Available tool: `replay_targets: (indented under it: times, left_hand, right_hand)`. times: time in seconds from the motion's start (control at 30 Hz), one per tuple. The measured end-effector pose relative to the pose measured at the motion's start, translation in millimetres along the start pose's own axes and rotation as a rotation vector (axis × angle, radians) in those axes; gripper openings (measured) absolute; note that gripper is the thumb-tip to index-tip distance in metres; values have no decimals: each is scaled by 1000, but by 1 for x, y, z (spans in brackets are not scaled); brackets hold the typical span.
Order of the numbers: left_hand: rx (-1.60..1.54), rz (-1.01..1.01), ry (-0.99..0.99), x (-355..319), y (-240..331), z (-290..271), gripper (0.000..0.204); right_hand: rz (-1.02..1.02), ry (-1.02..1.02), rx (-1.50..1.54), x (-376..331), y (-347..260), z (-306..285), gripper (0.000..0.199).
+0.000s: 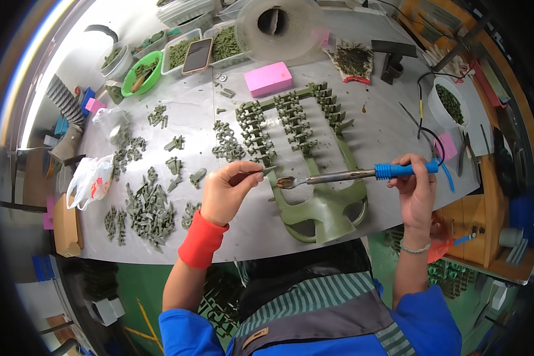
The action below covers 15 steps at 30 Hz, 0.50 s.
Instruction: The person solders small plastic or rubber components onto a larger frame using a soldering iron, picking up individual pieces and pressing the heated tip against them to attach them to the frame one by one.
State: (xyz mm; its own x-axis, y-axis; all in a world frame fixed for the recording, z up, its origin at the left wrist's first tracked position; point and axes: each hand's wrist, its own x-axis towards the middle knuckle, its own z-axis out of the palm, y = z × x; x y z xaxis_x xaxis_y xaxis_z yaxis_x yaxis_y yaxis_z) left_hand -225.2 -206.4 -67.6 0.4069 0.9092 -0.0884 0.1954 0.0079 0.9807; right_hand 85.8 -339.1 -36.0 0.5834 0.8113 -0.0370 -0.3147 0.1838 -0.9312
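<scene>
My right hand (416,188) grips the blue handle of a soldering iron (341,175), whose metal shaft points left to a broad, browned tip. Just left of that tip, my left hand (234,185) pinches a small green piece (268,169) between thumb and fingers. The tip and the piece look close but apart. Beneath and beyond them lies a green, wax-like branched frame (325,207) with a funnel-shaped end toward me. Rows of small green parts (295,127) line its three bars. A red wristband circles my left wrist.
Loose green parts (150,210) lie heaped on the left of the grey table, near a white plastic bag (91,181). Behind the frame are a pink block (268,79), a phone (197,56) on tubs of green parts, and a green bowl (134,85). A white tub (448,102) stands right, beside a black cable.
</scene>
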Motion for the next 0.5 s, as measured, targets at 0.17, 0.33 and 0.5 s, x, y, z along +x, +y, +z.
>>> replay_targets:
  times: [0.17,0.33,0.5]
  left_hand:
    - [425,194,52,6,11,5,13]
    - [526,250,76,9,7,6,16]
    - [561,284,48,12,5,8,15]
  right_hand:
    - [-5,3,-4,0,11,7,21]
    - [-22,-7,-5,-1,19,12,21]
    - [-19,-14,27,0,25,15,23]
